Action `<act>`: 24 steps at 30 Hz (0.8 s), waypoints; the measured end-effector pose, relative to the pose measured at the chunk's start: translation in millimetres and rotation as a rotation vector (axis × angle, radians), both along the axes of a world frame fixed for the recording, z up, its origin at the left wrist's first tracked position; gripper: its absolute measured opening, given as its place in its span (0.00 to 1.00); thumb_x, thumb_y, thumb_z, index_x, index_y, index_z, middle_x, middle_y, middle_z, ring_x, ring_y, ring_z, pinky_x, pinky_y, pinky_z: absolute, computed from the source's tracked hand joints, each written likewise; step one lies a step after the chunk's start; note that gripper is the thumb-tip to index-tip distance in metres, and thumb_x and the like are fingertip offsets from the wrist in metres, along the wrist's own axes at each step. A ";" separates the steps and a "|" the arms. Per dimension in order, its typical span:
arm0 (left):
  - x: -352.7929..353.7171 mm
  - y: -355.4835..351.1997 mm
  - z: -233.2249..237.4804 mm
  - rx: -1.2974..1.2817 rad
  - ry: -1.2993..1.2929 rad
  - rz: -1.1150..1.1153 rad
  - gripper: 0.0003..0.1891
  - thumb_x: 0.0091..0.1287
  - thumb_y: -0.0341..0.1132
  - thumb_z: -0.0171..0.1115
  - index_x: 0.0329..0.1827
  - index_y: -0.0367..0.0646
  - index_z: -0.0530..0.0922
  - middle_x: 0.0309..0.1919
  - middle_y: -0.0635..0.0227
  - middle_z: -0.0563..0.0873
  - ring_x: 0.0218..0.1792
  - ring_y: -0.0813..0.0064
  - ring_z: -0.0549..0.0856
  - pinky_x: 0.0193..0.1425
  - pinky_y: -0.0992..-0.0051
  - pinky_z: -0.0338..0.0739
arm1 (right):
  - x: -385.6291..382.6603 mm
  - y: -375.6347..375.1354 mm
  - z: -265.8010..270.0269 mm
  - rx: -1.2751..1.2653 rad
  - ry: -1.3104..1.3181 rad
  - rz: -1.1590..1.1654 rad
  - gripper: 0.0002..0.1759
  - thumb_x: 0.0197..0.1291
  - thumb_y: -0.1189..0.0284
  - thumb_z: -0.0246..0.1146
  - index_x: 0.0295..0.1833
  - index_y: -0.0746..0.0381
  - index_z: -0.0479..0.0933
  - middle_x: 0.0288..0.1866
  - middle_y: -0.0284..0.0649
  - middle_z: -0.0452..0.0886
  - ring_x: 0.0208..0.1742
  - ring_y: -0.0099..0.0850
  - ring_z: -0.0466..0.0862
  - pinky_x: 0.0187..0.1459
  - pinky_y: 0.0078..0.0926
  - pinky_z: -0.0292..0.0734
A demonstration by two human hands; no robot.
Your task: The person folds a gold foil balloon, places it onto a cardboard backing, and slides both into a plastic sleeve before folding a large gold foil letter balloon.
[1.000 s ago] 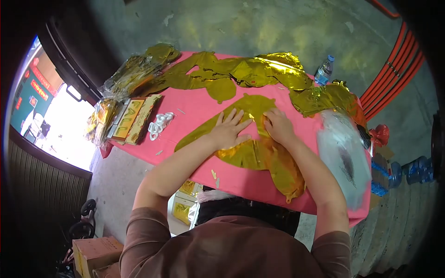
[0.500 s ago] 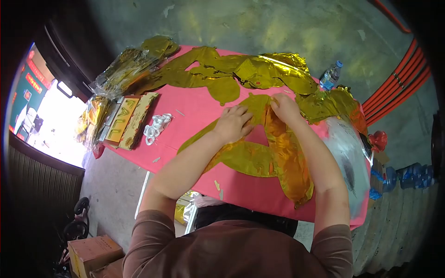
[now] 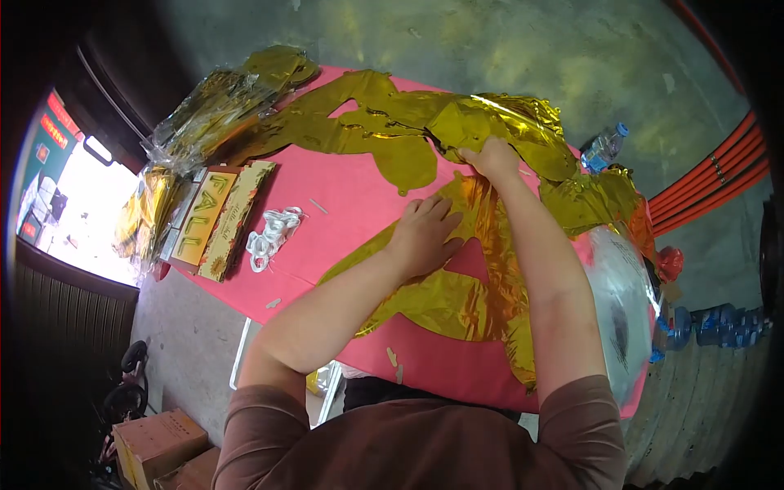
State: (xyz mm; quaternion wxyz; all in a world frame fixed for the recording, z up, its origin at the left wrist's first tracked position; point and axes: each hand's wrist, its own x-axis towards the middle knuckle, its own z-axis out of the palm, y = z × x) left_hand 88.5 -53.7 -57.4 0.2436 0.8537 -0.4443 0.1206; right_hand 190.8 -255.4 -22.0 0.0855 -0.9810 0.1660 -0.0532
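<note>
A flat gold foil balloon shaped like a letter A (image 3: 441,302) lies in front of me, its right leg creased and shining orange. My left hand (image 3: 425,235) rests on its left side, palm down with the fingers stretched out. Just past the top of the letter, my right hand (image 3: 495,160) is at the near edge of more flat gold foil balloons (image 3: 392,114). Its fingers are drawn together toward the left; whatever they pinch is too small or hidden to make out.
The pink-covered table (image 3: 286,310) bears a FALL banner box (image 3: 214,214), white ribbon (image 3: 274,235), plastic-wrapped foil packs (image 3: 212,114), and clear plastic wrap (image 3: 616,310) at right. A water bottle (image 3: 604,149) stands at the back right. Cardboard boxes (image 3: 159,445) sit on the floor.
My right hand has moved from the top of the A balloon outward to the balloons behind it. My left hand stays on the A, its fingers shifted slightly. The right leg looks more crumpled.
</note>
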 end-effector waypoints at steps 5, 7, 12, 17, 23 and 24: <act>0.3 -1.2 -5.3 -0.026 -0.018 0.004 0.22 0.61 0.44 0.61 0.55 0.45 0.75 0.55 0.59 0.75 0.60 0.58 0.71 0.63 0.61 0.63 | 17.7 -6.5 -6.0 0.094 0.130 -0.011 0.30 0.50 0.50 0.65 0.49 0.65 0.80 0.50 0.50 0.82 0.51 0.47 0.83 0.50 0.42 0.78; -1.4 -2.0 -1.5 0.000 -0.025 0.018 0.22 0.61 0.44 0.61 0.55 0.44 0.75 0.55 0.59 0.75 0.60 0.58 0.71 0.63 0.61 0.63 | 23.0 -8.1 -13.3 0.141 0.030 0.020 0.28 0.51 0.52 0.64 0.49 0.64 0.80 0.50 0.51 0.82 0.51 0.48 0.82 0.51 0.42 0.78; -1.9 -1.9 -4.1 0.001 -0.023 0.024 0.22 0.61 0.44 0.61 0.56 0.45 0.75 0.55 0.59 0.75 0.61 0.58 0.70 0.64 0.60 0.63 | 48.5 -2.4 4.0 0.312 -0.077 0.173 0.24 0.56 0.57 0.62 0.52 0.63 0.78 0.52 0.51 0.81 0.53 0.48 0.81 0.53 0.38 0.76; -1.2 -0.8 -1.5 0.030 0.015 0.013 0.22 0.62 0.45 0.60 0.57 0.44 0.74 0.58 0.57 0.73 0.63 0.56 0.69 0.66 0.59 0.61 | 59.0 19.5 10.6 0.808 -0.280 0.629 0.26 0.60 0.62 0.60 0.63 0.60 0.73 0.57 0.51 0.79 0.59 0.36 0.79 0.55 0.23 0.72; -1.7 1.2 3.2 0.031 0.053 -0.011 0.22 0.62 0.44 0.60 0.57 0.44 0.74 0.58 0.57 0.73 0.63 0.56 0.68 0.66 0.59 0.61 | 23.2 3.8 -8.1 0.336 -0.276 0.619 0.27 0.58 0.63 0.63 0.62 0.61 0.73 0.57 0.54 0.78 0.58 0.42 0.79 0.56 0.30 0.73; -3.6 1.9 1.2 0.030 0.058 -0.009 0.22 0.62 0.44 0.60 0.57 0.44 0.74 0.58 0.57 0.73 0.63 0.56 0.68 0.66 0.59 0.61 | 17.9 1.6 -11.0 0.201 -0.121 0.521 0.23 0.57 0.62 0.63 0.55 0.63 0.75 0.51 0.55 0.79 0.53 0.45 0.80 0.53 0.35 0.75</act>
